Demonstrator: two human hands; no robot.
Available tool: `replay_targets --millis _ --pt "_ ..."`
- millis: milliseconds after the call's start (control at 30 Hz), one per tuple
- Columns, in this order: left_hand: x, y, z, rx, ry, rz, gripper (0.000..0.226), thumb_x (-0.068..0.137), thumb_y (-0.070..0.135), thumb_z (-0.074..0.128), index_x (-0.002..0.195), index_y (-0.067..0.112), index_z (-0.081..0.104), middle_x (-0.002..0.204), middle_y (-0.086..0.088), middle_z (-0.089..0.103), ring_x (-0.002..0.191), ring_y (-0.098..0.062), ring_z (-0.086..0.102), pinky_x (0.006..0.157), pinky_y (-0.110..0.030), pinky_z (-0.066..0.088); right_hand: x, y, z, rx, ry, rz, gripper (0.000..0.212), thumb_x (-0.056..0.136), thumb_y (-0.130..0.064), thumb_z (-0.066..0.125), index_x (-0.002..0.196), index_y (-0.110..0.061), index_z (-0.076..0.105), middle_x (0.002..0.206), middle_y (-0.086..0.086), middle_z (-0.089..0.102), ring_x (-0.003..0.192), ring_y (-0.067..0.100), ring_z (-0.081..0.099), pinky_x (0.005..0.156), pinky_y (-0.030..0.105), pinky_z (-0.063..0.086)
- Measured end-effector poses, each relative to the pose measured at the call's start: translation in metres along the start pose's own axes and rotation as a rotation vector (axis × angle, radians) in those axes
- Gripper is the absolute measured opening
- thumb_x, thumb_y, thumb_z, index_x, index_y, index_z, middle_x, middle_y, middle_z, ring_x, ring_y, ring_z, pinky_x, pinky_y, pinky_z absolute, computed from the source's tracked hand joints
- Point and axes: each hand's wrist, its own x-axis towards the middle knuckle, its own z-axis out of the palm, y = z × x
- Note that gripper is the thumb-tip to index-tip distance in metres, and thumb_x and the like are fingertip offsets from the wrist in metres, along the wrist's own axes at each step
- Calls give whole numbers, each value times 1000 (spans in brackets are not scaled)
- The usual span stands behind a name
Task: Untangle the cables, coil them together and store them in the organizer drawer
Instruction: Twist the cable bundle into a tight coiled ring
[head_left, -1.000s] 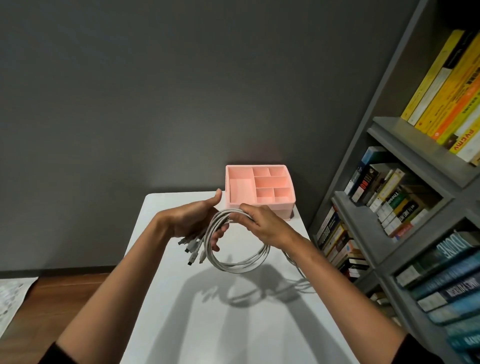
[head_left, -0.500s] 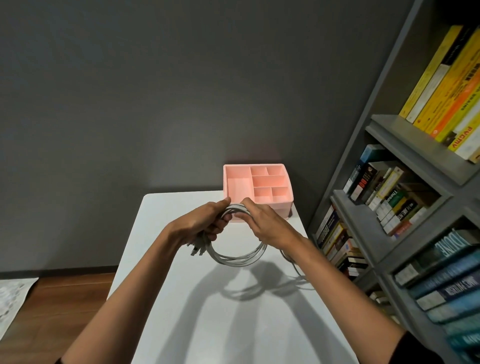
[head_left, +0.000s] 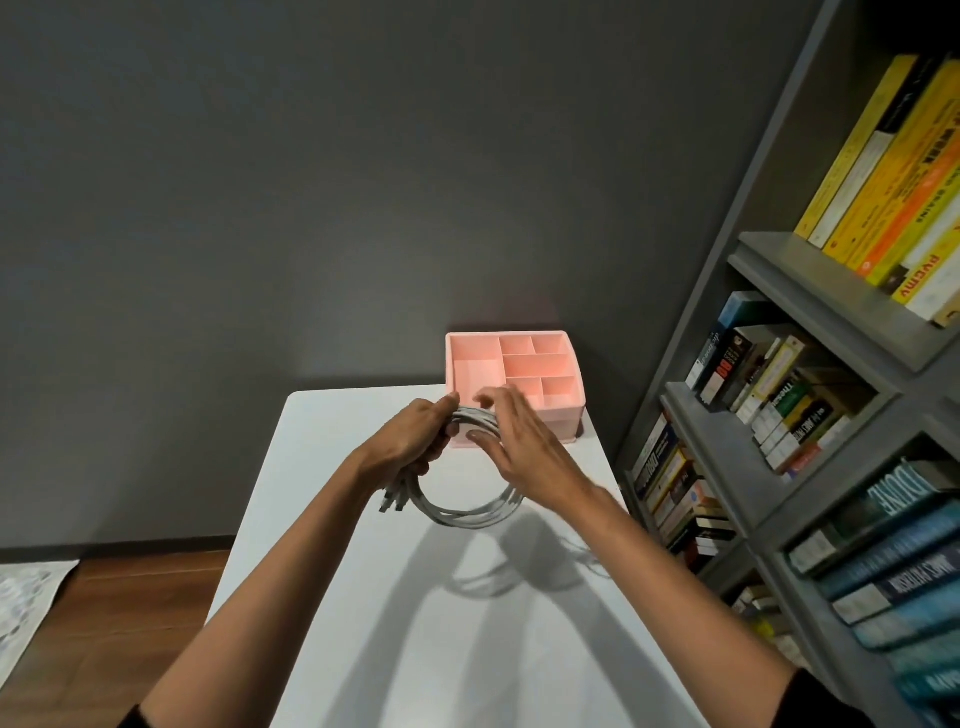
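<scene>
Grey-white and wound into one round coil: held the cables (head_left: 467, 521) at the centre of the frame, just above a white table (head_left: 415, 649). Gripped the coil's upper left side with the left hand (head_left: 410, 441), fingers curled round the bundled strands, plug ends poking out below the palm toward the lower left. Rested the right hand (head_left: 524, 447) over the coil's upper right side, fingers stretched nearly straight and spread, blurred at the tips, not wrapped round anything. Hid the top of the loop between the two hands; left the lower arc hanging free beneath them. Stood just beyond the fingertips, a little above centre: a pink organizer drawer (head_left: 563, 423) at the table's far right corner, open-topped, divided into several compartments. Filled the right edge of the frame with a grey bookshelf (head_left: 779, 410) packed with books. Backed everything with a dark grey wall (head_left: 311, 182); showed wooden floor (head_left: 130, 597) at lower left.
</scene>
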Motion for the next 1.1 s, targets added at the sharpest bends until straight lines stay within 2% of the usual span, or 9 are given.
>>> replay_targets --millis 133,333,433,600,733,867,933,1033,1100 --pt "4 -3 -5 -47 87 21 46 102 40 31 63 16 39 57 1 29 44 -10 21 41 -21 17 -21 -11 22 -223 411 -183 15 96 -17 47 108 -9 50 103 12 58 90 29 53 84 38 42" --pt "2 3 -3 -2 52 72 50 102 42 31 61 15 40 54 2 30 46 -11 23 42 -22 19 -34 -14 51 -490 -19 -353 38 95 -14 33 79 -21 66 52 -5 54 43 18 52 42 23 27" --pt "1 3 -4 106 95 134 52 102 43 33 61 13 44 51 1 32 44 -12 24 38 -20 22 -31 -28 43 -393 -55 -296 15 84 -8 65 70 -14 63 38 0 48 28 26 44 37 18 19" --pt "-1 -2 -11 127 115 154 51 102 41 35 62 12 45 51 1 33 43 -12 24 39 -19 22 -26 -27 40 -205 -170 -275 18 95 -9 44 91 -4 61 68 14 61 56 34 57 48 34 39" --pt "-2 3 -24 147 140 156 47 102 38 36 62 13 43 51 1 30 39 -9 23 38 -18 21 -36 -12 39 -142 205 -248 11 93 -14 49 103 -9 50 102 6 54 89 24 50 79 33 37" --pt "-5 3 -34 96 176 158 48 100 38 39 58 17 40 48 5 28 40 -10 20 38 -18 19 -35 17 30 -69 362 -23 45 74 -16 49 118 -9 38 117 6 44 110 21 42 96 29 30" --pt "-7 7 -39 0 184 164 49 100 37 39 55 20 36 46 8 25 41 -9 17 39 -17 15 -36 33 29 22 179 125 47 77 -18 48 122 -10 35 111 2 51 105 18 48 93 27 32" --pt "-12 16 -46 -68 196 198 50 101 36 40 53 22 33 45 10 24 39 -7 16 39 -16 14 -43 55 34 125 -26 333 14 96 -20 46 108 -14 42 77 -8 56 68 26 55 67 33 41" --pt "-15 21 -51 -101 195 229 50 101 36 40 53 23 31 46 11 24 38 -6 17 39 -16 14 -47 66 35 193 -83 436 10 98 -13 48 104 -5 52 77 -10 59 68 10 61 65 25 44"
